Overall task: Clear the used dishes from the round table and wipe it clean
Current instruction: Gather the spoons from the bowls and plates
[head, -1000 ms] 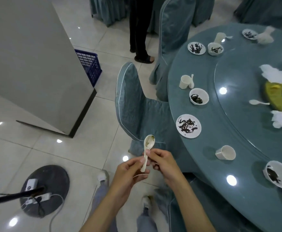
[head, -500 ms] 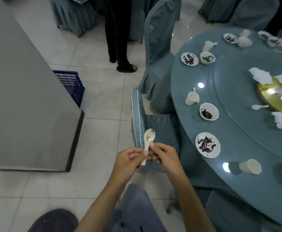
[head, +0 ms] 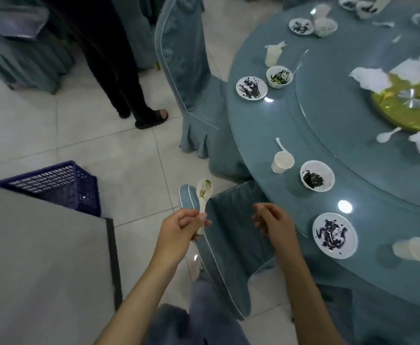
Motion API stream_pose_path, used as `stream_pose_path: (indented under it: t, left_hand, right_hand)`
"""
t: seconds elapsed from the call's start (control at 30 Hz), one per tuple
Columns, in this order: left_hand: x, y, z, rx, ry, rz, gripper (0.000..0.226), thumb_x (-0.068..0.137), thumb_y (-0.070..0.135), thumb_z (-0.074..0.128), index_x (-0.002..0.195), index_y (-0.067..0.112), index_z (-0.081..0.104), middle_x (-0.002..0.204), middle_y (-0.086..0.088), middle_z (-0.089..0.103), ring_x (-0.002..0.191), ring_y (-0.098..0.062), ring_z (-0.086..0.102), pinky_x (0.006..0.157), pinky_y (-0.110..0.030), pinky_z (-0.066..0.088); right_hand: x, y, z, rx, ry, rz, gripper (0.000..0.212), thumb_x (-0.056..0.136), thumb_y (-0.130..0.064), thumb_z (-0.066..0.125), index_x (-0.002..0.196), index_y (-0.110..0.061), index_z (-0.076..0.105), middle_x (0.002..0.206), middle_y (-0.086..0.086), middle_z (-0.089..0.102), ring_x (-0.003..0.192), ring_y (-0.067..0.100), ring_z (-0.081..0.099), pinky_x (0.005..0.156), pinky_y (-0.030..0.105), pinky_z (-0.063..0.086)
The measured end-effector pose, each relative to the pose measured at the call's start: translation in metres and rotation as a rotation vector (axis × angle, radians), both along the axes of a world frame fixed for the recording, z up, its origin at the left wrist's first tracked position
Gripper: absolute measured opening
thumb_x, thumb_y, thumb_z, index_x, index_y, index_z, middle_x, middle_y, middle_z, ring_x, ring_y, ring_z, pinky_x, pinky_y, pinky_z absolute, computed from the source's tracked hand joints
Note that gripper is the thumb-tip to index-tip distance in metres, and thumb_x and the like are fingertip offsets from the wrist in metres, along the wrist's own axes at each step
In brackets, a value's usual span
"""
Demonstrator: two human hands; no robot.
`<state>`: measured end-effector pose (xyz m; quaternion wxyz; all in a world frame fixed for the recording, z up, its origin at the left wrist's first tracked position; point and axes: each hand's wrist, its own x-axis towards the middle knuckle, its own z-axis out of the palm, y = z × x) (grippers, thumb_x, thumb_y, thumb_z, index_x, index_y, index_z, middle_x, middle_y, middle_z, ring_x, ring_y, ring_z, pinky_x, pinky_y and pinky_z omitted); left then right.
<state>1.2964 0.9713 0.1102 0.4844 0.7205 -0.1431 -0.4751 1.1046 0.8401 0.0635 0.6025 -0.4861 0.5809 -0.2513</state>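
Left grip (head: 181,227) pinches spoon (head: 204,192), handle end hidden | right grip (head: 273,220) loose, empty

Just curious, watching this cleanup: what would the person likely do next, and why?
Probably reach the right hand to the nearest dirty plate on the round table: that hand is empty, while the left hand grips the soiled spoon.

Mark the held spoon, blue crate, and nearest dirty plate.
white ceramic spoon (head: 204,189): head view, on its soiled bowl.
blue plastic mesh crate (head: 47,180): head view, its upper face.
round white smeared plate (head: 351,235): head view, bare right rim.
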Motion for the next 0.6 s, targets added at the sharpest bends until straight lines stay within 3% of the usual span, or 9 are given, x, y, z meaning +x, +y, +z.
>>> stream_pose_path:
  t: [0.07,0.2,0.4,0.5,0.6]
  left_hand:
    - [0.02,-0.021,0.001,0.009,-0.001,-0.048,0.019,0.099,0.026,0.067,0.11,0.012,0.071,0.095,0.001,0.08,0.092,-0.017,0.074,0.081,-0.032,0.06]
    - [0.053,-0.061,0.004,-0.004,-0.021,-0.165,0.013,0.099,0.025,0.067,0.107,0.015,0.071,0.094,0.003,0.08,0.087,-0.01,0.074,0.074,-0.022,0.058]
    - [0.111,-0.133,-0.011,-0.025,-0.028,-0.34,0.012,0.095,0.023,0.072,0.104,0.015,0.074,0.085,0.004,0.077,0.077,-0.01,0.073,0.072,-0.024,0.06]
    - [0.145,-0.168,-0.02,-0.033,0.013,-0.439,0.007,0.095,0.024,0.073,0.1,0.019,0.073,0.08,0.006,0.076,0.074,-0.009,0.072,0.073,-0.024,0.061]
    - [0.18,-0.201,-0.021,-0.051,0.037,-0.575,0.012,0.096,0.024,0.072,0.106,0.018,0.074,0.09,0.002,0.077,0.077,-0.005,0.072,0.075,-0.025,0.061]
  right_hand:
    - [0.009,-0.014,0.002,-0.02,0.036,-0.033,0.015,0.102,-0.017,0.06,0.097,-0.015,0.074,0.081,0.006,0.075,0.063,0.005,0.065,0.055,0.013,0.048]
    - [0.029,-0.031,0.003,-0.017,0.091,-0.087,0.013,0.102,-0.02,0.061,0.096,-0.017,0.073,0.078,0.001,0.075,0.066,0.006,0.068,0.058,0.015,0.048]
    - [0.073,-0.053,0.001,-0.028,0.181,-0.225,0.013,0.1,-0.014,0.063,0.093,-0.013,0.074,0.071,0.001,0.073,0.062,0.006,0.066,0.061,0.023,0.052]
    - [0.105,-0.061,0.0,-0.015,0.191,-0.331,0.016,0.099,-0.012,0.062,0.09,-0.015,0.074,0.072,0.0,0.073,0.06,0.004,0.063,0.06,0.02,0.048]
    - [0.14,-0.066,0.004,-0.003,0.197,-0.453,0.017,0.099,-0.011,0.062,0.088,-0.017,0.074,0.069,0.0,0.072,0.058,0.007,0.062,0.057,0.02,0.046]
